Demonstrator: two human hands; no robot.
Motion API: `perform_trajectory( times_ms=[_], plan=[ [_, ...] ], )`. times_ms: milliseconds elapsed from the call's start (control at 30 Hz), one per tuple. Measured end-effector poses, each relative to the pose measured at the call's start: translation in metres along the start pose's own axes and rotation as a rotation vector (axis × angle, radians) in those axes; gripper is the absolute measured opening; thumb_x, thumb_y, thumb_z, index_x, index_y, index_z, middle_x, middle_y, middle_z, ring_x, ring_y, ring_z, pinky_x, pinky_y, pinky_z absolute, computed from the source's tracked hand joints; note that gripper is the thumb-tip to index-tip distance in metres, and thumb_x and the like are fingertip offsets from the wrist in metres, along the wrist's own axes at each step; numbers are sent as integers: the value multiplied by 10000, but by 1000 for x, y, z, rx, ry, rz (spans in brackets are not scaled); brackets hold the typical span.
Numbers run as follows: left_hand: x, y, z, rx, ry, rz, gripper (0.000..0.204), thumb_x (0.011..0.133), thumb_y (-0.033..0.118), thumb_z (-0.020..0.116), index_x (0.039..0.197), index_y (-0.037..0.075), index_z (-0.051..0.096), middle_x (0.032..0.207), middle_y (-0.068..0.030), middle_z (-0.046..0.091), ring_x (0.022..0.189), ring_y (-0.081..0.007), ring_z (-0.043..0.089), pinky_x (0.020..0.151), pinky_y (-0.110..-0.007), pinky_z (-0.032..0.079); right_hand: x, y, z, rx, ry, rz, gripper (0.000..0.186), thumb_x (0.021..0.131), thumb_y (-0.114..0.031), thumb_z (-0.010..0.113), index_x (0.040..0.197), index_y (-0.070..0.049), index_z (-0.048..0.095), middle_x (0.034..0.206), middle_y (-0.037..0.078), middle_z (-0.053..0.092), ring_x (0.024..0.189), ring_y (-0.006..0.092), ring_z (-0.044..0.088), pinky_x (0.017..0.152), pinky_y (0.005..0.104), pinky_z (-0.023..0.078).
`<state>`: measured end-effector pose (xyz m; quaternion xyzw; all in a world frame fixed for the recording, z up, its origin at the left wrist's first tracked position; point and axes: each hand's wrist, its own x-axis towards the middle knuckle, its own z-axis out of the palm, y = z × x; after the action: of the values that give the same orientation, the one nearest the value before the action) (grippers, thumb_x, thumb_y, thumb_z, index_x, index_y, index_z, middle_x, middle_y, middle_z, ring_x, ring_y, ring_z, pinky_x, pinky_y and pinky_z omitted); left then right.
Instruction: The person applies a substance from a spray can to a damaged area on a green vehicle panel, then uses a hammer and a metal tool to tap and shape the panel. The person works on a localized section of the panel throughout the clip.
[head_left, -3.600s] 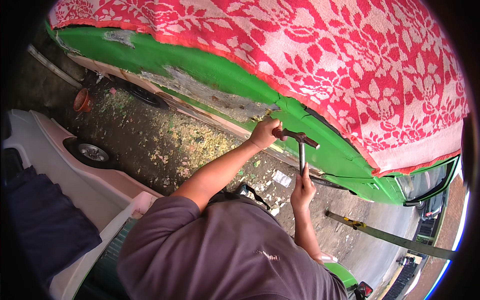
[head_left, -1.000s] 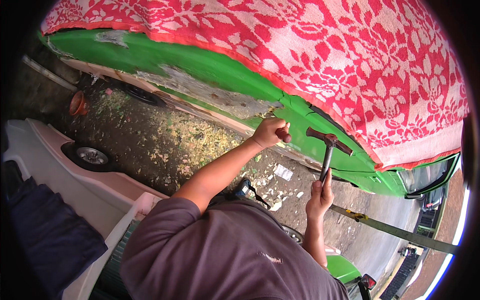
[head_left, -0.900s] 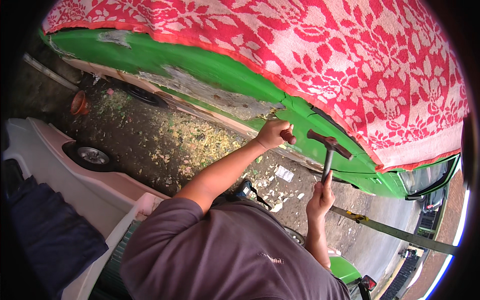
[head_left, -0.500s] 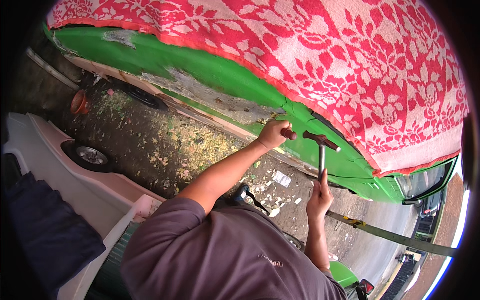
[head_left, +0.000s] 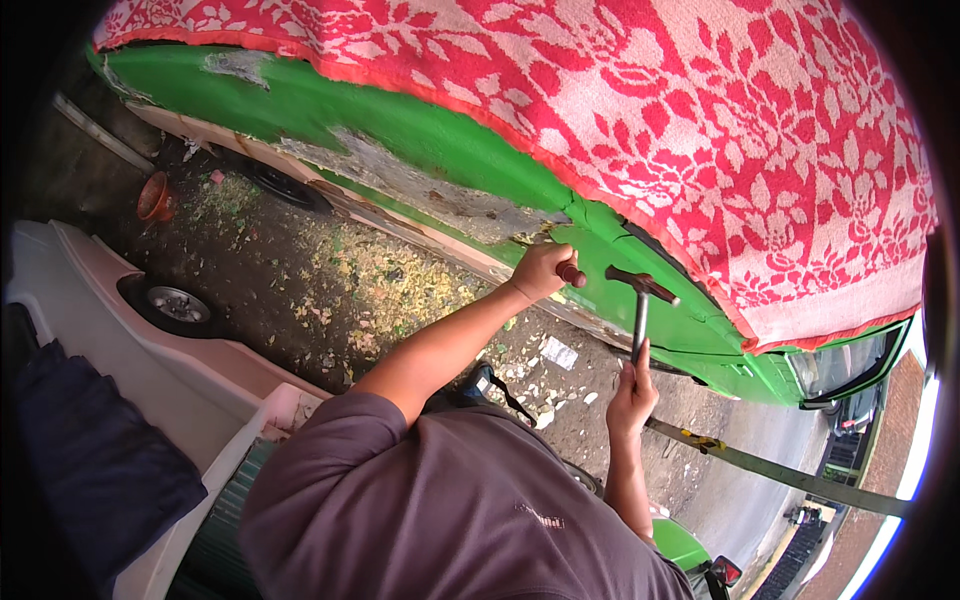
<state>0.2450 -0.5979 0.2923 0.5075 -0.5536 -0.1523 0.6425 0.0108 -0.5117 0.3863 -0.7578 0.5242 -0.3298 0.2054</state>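
Note:
My left hand (head_left: 545, 270) is closed round a tool with a rounded reddish-brown handle (head_left: 571, 274). Its far end is hidden by my fist, close to the lower edge of scraped filler on the green car body (head_left: 640, 270). In my right hand (head_left: 632, 400) is a hammer (head_left: 641, 310), gripped low on its shaft. The metal head is raised just right of the brown handle, apart from it, in front of the green panel. Bare grey patches (head_left: 420, 185) with rough edges run along the car's side.
A red and pink floral towel (head_left: 640, 110) covers the car's upper part. Chips and flakes (head_left: 390, 290) litter the ground. A pale car body (head_left: 130, 310) with dark cloth (head_left: 100, 450) stands at left, near an orange pot (head_left: 155, 198). A long bar (head_left: 780, 470) crosses at right.
My right hand and the hammer's shaft have shifted slightly left. The left fist and brown handle have barely moved, and both hands keep their grip.

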Motion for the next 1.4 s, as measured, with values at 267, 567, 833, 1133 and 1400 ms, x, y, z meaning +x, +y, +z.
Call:
perform_trajectory(
  times_ms=[267, 567, 833, 1133, 1400],
  plan=[
    [2, -13, 3, -38, 20, -129, 304, 891, 124, 649, 680, 36, 449, 601, -118, 513, 528, -241, 477, 521, -365, 397, 5, -6, -7, -25, -30, -19, 502, 918, 18, 551, 1411, -31, 474, 643, 103, 486, 550, 145, 450, 539, 275, 409],
    [4, -16, 3, -35, 46, -202, 332, 892, 126, 650, 682, 30, 412, 605, -140, 453, 541, -223, 379, 536, -352, 400, 7, -1, -6, 137, 129, 27, 531, 906, 39, 561, 1421, -52, 468, 666, 59, 496, 599, 93, 450, 556, 246, 406],
    [-1, -19, 7, -9, 68, -199, 322, 899, 115, 640, 687, 28, 413, 584, -129, 436, 537, -210, 368, 528, -347, 394, 5, 6, 5, 46, 61, -35, 499, 918, 9, 564, 1406, -49, 481, 758, 192, 614, 592, 179, 541, 585, 308, 464],
    [-10, -31, 3, -79, 47, -212, 229, 849, 105, 658, 712, 30, 490, 663, -124, 559, 586, -252, 553, 569, -352, 443, 3, 9, 25, -11, 4, -183, 505, 922, 16, 556, 1417, -30, 464, 655, 77, 505, 562, 128, 447, 540, 266, 408],
    [-13, -23, -4, -123, 20, -207, 201, 824, 91, 642, 716, 44, 479, 662, -108, 539, 596, -240, 537, 573, -348, 430, -2, 10, 30, 14, -60, -127, 527, 907, 35, 568, 1416, -66, 477, 681, 148, 543, 571, 143, 464, 558, 271, 428]
  ],
)
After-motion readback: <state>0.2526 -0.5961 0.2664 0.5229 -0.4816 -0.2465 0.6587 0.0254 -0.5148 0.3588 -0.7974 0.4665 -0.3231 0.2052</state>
